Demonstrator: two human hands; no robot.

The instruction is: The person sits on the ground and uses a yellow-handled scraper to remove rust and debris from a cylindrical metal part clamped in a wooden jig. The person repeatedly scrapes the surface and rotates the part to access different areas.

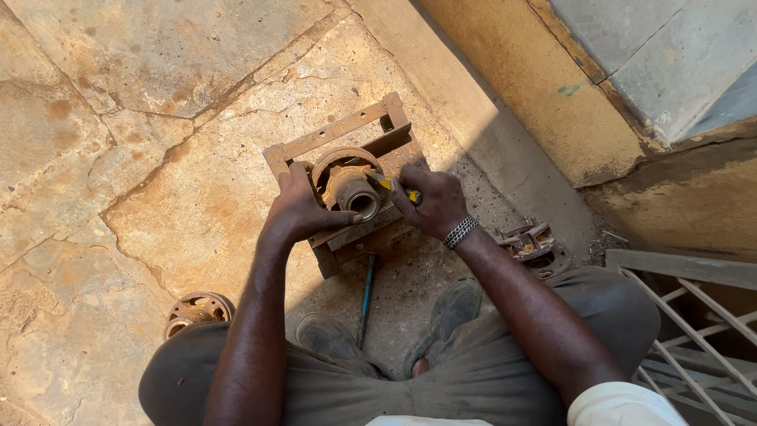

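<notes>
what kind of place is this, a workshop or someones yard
Probably an outdoor repair yard: cracked stone paving in sunlight, rusty hub parts lying loose on the ground, and a rusty hub set in a metal frame.
</notes>
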